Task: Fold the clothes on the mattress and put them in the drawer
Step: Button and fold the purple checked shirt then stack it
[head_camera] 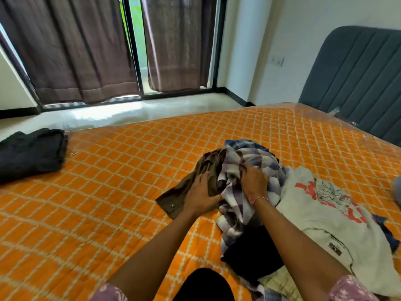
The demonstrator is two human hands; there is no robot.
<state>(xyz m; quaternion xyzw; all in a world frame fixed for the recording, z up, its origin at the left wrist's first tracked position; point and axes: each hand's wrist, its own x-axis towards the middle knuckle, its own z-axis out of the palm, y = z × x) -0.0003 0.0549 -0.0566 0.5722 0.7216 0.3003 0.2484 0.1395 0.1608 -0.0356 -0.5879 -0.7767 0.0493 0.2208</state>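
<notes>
The unfolded clothes lie in a heap (271, 192) on the orange quilted mattress (108, 203), and both hands are at its window-side edge. The left hand (202, 193) lies with fingers straight and spread, its grip released, pressing flat on an olive-brown garment (175, 198) that trails out of the heap toward the dark folded bundle (32, 153) at the far corner of the mattress. The right hand (253, 181), a thin bracelet at its wrist, has its fingers curled into a plaid shirt (249, 161) at the top of the heap, grasping a bunch of that cloth. A white printed T-shirt (325, 205) sprawls on the headboard side of the heap and a black garment (253, 253) sits at its near edge. No drawer is in view. The step in hand looks like separating one piece from the tangle. To do it well, keep the flat palm pinning the olive-brown garment so it does not drag along, and lift the plaid shirt up and away from the heap in one piece rather than by a wad; finding a collar or shoulder seam first would help. Then spread it on the bare mattress between the heap and the dark bundle before making any fold.
</notes>
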